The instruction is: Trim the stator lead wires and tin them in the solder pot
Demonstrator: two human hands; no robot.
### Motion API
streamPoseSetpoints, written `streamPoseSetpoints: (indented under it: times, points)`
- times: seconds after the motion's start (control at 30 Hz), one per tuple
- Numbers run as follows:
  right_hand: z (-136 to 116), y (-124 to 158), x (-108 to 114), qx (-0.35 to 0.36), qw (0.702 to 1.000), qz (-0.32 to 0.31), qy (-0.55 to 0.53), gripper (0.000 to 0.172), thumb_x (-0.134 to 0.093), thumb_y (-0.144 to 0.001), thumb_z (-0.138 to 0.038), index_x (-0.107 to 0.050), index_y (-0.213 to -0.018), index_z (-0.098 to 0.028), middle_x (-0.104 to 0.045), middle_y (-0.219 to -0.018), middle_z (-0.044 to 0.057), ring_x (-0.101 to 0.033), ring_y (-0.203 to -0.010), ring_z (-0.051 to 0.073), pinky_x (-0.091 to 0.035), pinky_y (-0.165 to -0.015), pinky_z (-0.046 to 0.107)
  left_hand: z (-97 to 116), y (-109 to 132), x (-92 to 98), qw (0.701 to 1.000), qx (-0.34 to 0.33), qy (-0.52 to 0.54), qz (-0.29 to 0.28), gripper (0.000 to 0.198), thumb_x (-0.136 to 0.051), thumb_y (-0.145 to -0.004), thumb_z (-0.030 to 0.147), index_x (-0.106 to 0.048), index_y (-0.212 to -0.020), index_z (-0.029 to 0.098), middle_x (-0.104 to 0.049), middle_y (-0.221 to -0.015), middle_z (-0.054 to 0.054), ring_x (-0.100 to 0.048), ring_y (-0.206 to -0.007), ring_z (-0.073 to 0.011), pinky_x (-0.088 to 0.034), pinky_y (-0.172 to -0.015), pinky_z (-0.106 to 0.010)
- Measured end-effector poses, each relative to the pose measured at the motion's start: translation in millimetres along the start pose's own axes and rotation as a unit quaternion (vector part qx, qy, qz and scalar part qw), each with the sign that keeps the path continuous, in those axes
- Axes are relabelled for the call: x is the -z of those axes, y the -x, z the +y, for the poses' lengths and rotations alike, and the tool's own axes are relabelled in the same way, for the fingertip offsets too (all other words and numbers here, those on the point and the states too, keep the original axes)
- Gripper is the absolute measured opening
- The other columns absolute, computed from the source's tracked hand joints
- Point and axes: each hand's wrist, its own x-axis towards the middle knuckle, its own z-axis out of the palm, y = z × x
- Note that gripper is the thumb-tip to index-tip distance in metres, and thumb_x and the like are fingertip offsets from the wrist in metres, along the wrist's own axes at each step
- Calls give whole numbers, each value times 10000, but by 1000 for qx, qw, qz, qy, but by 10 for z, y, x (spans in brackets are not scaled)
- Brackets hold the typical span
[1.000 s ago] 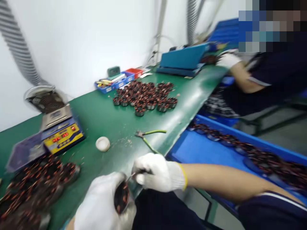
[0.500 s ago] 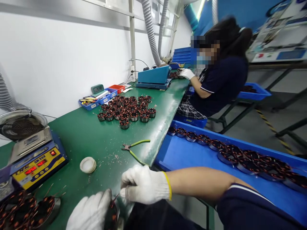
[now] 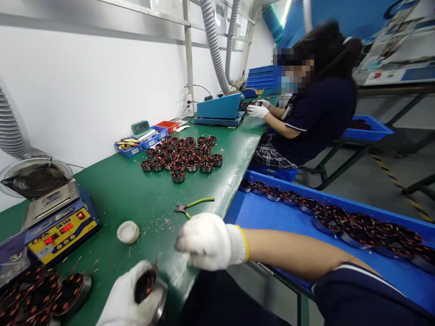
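My left hand (image 3: pixel 127 294), in a white glove, is wrapped round a wound motor stator (image 3: pixel 145 286) near the table's front edge. The stator is tilted, its dark inner opening facing up and a wire end sticking out on top. My right hand (image 3: pixel 205 242), in a white glove with a yellow cuff edge, hovers to the upper right of the stator, apart from it. Its fingers are curled and blurred, and I cannot make out what they hold, if anything. Just beyond lie cutting pliers with green handles (image 3: pixel 199 201), partly behind the right glove. A small round white tub (image 3: pixel 128 232) stands left of them.
Many stators (image 3: pixel 178 156) stand grouped on the green table (image 3: pixel 112 185); more (image 3: pixel 70 294) sit front left. A soldering-type station (image 3: pixel 64 235) with red digits is at left. A blue tray (image 3: pixel 272 213) on my right holds stators. A co-worker (image 3: pixel 322 104) sits further along.
My right hand has lifted up and away from the stator, now covering part of the pliers. The left hand has turned the stator, so its opening shows more. The co-worker's hands have shifted.
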Motion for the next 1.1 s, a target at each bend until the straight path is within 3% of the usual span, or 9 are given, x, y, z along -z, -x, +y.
streamPoseSetpoints:
  times: [0.13, 0.23, 0.3, 0.4, 0.5, 0.63, 0.73, 0.9, 1.1]
  points:
    - [-87, 46, -309, -181, 977, -74, -84, 383, -731, -843, -486, -719, -1099, -202, -746, -982, 58, -694, -809, 205, -476, -681, 304, 190, -102, -95, 972, 192, -108, 85, 142, -545, -943, 371, -625, -922, 256, -750, -805, -46, -742, -663, -233, -506, -569, -285]
    - [-250, 11, -484, -224, 960, -96, -135, 534, -829, -699, -534, -730, -1091, -185, -728, -1000, 93, -704, -897, 267, -516, -787, 357, 214, -85, -3, 979, 178, -92, 20, 310, -593, -922, 464, -625, -1138, 244, -774, -901, -72, -775, -805, -267, -545, -647, -304]
    - [-289, -13, -532, -247, 952, -83, -160, 625, -857, -644, -553, -721, -1126, -179, -723, -1060, 119, -700, -977, 314, -528, -860, 403, 156, -49, 109, 973, 179, -136, 46, 451, -581, -911, 474, -601, -1272, 206, -776, -932, -103, -774, -860, -296, -583, -745, -359]
    - [-285, -32, -575, -256, 949, -80, -168, 625, -860, -643, -510, -704, -1153, -183, -723, -1115, 136, -694, -1017, 340, -529, -884, 421, 29, -17, 212, 984, 43, -149, 84, 608, -605, -798, 309, -564, -1384, 154, -711, -1317, -179, -691, -1212, -327, -539, -1059, -446]
    - [-330, -31, -645, -251, 955, -73, -144, 436, -781, -783, -427, -708, -1138, -184, -730, -1120, 138, -692, -1034, 321, -513, -909, 403, -108, -60, 140, 989, -116, -87, 36, 687, -587, -706, 193, -576, -1390, 131, -564, -1548, -183, -533, -1437, -316, -405, -1232, -467]
    - [-361, -25, -794, -263, 960, -44, -90, 208, -610, -908, -335, -721, -1010, -192, -736, -987, 102, -698, -919, 285, -511, -841, 397, -233, -149, -54, 991, -122, -47, -13, 554, -574, -766, 190, -631, -1317, 164, -682, -1410, -151, -646, -1300, -294, -399, -1238, -510]
    - [-279, -10, -812, -278, 953, -39, -119, 250, -497, -954, -291, -729, -978, -200, -742, -929, 85, -703, -871, 254, -513, -805, 374, -246, -142, -70, 993, -106, -52, -15, 561, -585, -759, 182, -633, -1318, 157, -726, -1315, -150, -690, -1198, -314, -427, -1206, -548]
    - [-165, 13, -662, -353, 890, -29, -288, 258, -537, -901, -365, -746, -973, -231, -787, -945, 53, -737, -855, 219, -554, -749, 323, -128, -120, 6, 996, -80, -39, -31, 526, -621, -705, 156, -679, -1227, 147, -761, -1150, -125, -710, -1047, -306, -565, -1001, -456]
    - [-253, -24, -698, -392, 852, 39, -344, 233, -568, -848, -381, -736, -905, -231, -779, -858, 52, -732, -787, 222, -588, -727, 335, -25, -207, -231, 996, 0, -72, 49, 86, -613, -867, 196, -697, -854, 208, -757, -937, -69, -700, -959, -263, -521, -1030, -460]
